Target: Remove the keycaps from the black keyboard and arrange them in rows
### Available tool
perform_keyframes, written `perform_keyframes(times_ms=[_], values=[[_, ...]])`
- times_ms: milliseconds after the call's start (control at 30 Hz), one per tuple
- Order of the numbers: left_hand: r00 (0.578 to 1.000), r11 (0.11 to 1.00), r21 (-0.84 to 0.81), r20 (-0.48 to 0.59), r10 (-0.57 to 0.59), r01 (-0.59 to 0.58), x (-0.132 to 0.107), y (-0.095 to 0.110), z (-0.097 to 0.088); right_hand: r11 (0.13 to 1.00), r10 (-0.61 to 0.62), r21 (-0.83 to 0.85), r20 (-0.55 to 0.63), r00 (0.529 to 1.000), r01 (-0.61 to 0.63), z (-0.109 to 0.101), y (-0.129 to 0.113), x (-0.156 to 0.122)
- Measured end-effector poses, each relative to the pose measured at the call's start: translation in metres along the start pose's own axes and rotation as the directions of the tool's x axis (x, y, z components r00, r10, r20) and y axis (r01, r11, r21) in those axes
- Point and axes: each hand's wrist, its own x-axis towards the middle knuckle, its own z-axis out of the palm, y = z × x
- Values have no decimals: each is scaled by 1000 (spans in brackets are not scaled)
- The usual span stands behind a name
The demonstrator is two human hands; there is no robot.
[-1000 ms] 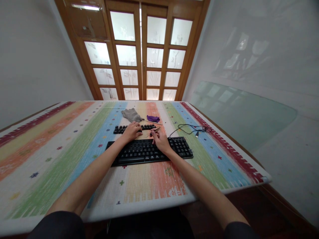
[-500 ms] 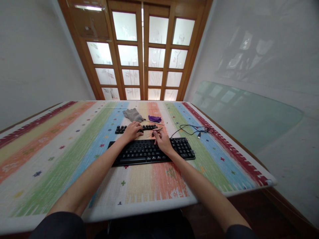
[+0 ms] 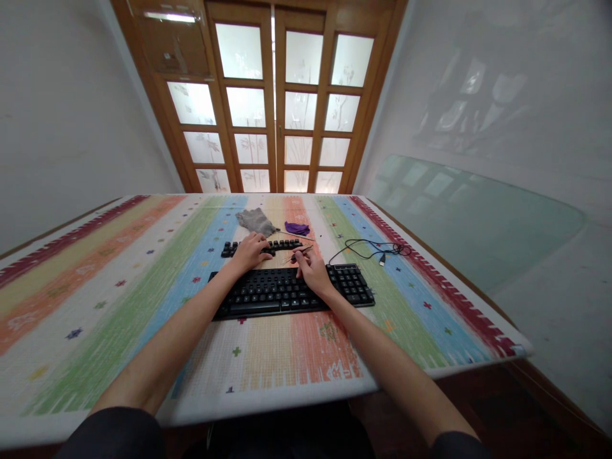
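Observation:
A black keyboard [image 3: 258, 307] lies in front of me, with keycaps off in its upper rows. Beyond it, loose black keycaps [image 3: 287, 244] are laid out in rows. My left hand [image 3: 249, 252] rests at these loose caps, thumb and fingers apart, fingertips touching or very near them. Whether a cap is pinched there is hard to see. Over the keyboard's back edge, my right hand [image 3: 313, 271] is closed round a small dark tool [image 3: 301, 249] with thin wire-like ends. Its wrist hides part of the keys.
Behind the keycaps lie a grey knitted glove [image 3: 255, 221], a purple cloth item [image 3: 297, 228] and a thin dark rod [image 3: 299, 236]. The keyboard's USB cable [image 3: 366, 248] is coiled at the right. A striped cloth [image 3: 119, 306] covers the table.
My left hand has shifted slightly to the left along the keycaps. My right hand and its tool stay nearly where they were.

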Motion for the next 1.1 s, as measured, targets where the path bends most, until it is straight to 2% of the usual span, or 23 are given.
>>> perform_keyframes(times_ms=[167, 267, 400, 567, 767, 867, 967, 1033, 1100], values=[[1000, 1000, -30, -30, -2, 1, -9, 8, -5, 996, 49, 67, 46, 998, -52, -5, 2, -1], [999, 998, -66, -45, 12, -15, -17, 20, -8, 994, 82, 64, 127, 988, -91, -8, -1, -3], [998, 994, -92, -47, 47, -51, -26, 36, -11, 998, 39, -55, 237, 971, -26, -8, -11, -8], [998, 993, -114, -55, -4, -2, -31, 45, -7, 978, -22, -195, 236, 971, 69, -2, -18, -12], [996, 988, -151, -70, -54, 43, -34, 46, -3, 971, 25, -234, 265, 964, 40, 8, -17, -14], [995, 986, -154, -74, -70, 58, -35, 45, -1, 940, -67, -294, 336, 939, 172, 13, -22, -15], [994, 985, -161, -71, -81, 69, -36, 45, 0, 868, -166, -362, 433, 886, 340, 18, -29, -13], [995, 983, -169, -61, -85, 73, -36, 45, 0, 829, -179, -399, 473, 862, 391, 19, -32, -11], [995, 981, -181, -46, -87, 77, -36, 46, -1, 808, -152, -452, 459, 875, 377, 18, -33, -7]])
